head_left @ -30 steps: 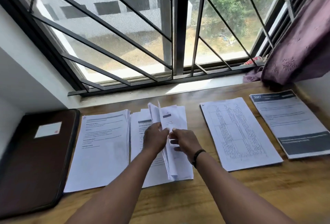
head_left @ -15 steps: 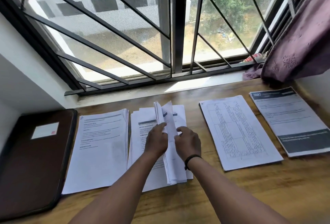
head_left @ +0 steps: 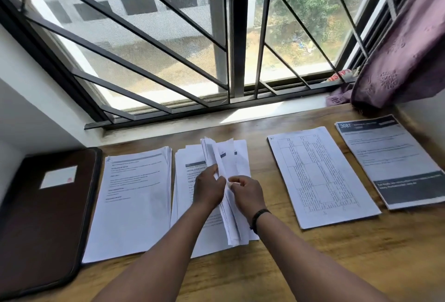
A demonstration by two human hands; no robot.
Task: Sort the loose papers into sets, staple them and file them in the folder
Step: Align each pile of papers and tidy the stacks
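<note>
Four lots of paper lay in a row across the wooden bench (head_left: 337, 265), with one dark folder (head_left: 41, 224) closed flat at the left of the frame. Beside it sat a thick stack (head_left: 134, 205), then a middle stack (head_left: 190, 205), then a sheet with tables (head_left: 320, 176), and a dark-banded sheet (head_left: 390, 157) at the far right. Over the middle stack both hands met: the left hand (head_left: 208, 189) and the right hand (head_left: 245, 194), one black band on its wrist, had fingers curled, pinching a raised sheaf of pages (head_left: 226, 157) standing on edge
</note>
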